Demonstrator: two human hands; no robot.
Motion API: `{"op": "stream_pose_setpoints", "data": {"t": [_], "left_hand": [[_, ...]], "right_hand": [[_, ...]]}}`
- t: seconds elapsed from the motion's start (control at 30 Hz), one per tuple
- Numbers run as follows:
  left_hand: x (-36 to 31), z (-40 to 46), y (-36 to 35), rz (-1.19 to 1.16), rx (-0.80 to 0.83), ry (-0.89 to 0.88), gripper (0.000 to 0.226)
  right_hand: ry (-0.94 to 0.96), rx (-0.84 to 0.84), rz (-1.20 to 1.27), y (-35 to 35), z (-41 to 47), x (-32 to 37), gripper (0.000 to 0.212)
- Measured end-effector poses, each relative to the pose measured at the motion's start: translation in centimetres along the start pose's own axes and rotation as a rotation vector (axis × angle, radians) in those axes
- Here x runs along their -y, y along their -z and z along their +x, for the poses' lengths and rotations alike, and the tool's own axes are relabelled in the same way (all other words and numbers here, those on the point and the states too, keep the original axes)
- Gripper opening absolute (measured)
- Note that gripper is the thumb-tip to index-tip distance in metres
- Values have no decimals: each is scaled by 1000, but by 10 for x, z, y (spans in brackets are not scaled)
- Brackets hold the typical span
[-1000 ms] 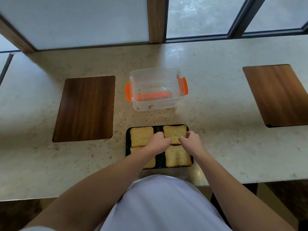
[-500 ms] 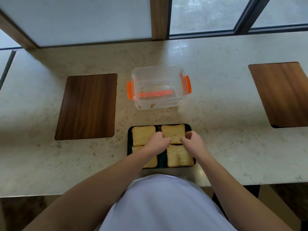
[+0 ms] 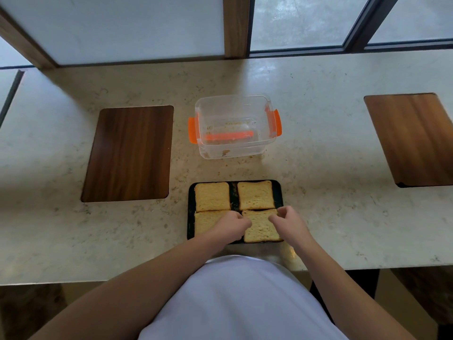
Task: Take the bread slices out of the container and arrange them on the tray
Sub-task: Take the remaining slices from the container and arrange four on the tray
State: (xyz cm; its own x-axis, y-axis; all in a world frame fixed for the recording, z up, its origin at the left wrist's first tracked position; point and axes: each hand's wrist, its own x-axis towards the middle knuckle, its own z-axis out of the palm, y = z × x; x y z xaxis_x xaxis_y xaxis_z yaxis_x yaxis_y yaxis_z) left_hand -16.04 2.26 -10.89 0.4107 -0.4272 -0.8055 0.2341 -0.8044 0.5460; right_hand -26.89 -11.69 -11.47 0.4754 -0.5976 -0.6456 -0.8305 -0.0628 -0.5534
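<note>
Boards of dark wood flanked the work area: a wooden board (image 3: pixel 128 153) lay toward the left edge of the surface (image 3: pixel 318 148), and a second wooden board (image 3: pixel 414 139) lay toward the right edge, both well apart from the task's things. Nothing stood between the container and the tray.

Near the middle of the surface sat the clear plastic container (image 3: pixel 234 126) with orange clips on its left and right sides. It held no slices, only crumbs on its floor and an orange strip seen through its wall.

Just in front of it, at the near edge of the surface, lay the dark tray (image 3: pixel 190 212) with four bread slices in a two-by-two grid. The far-left slice (image 3: pixel 212 196) and far-right slice (image 3: pixel 256 195) lay flat and uncovered, a bare strip of tray between them. The near-left slice (image 3: pixel 207 220) was partly hidden by the left hand (image 3: pixel 232 225), which was curled narrow, its fingertips at the left edge of the near-right slice (image 3: pixel 261 228). The right hand (image 3: pixel 288 223) was likewise curled narrow, fingertips pinched at that slice's far-right corner.
</note>
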Motion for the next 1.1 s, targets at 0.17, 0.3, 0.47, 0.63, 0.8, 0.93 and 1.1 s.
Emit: {"op": "stream_pose_setpoints", "data": {"t": [0.17,0.3,0.47,0.63,0.8,0.93,1.1], "left_hand": [[4,-2,5,68,-6,-11,14],[1,-2,8,62,-21,2,13],[-11,5,11,22,-53,8,60],[-26,11,14,22,-64,29,68],[-31,15,16,33,-53,67,73],[-28,20,15,39,-67,70,70],[-28,23,14,53,-81,76,64]], "right_hand": [[-4,42,31,-4,2,1,51],[-11,43,46,-2,4,3,52],[-21,45,64,3,12,16,66],[-36,72,27,2,18,27,56],[-36,79,22,-1,21,29,56],[-25,76,20,-2,22,29,61],[-37,81,46,-3,25,27,59]]}}
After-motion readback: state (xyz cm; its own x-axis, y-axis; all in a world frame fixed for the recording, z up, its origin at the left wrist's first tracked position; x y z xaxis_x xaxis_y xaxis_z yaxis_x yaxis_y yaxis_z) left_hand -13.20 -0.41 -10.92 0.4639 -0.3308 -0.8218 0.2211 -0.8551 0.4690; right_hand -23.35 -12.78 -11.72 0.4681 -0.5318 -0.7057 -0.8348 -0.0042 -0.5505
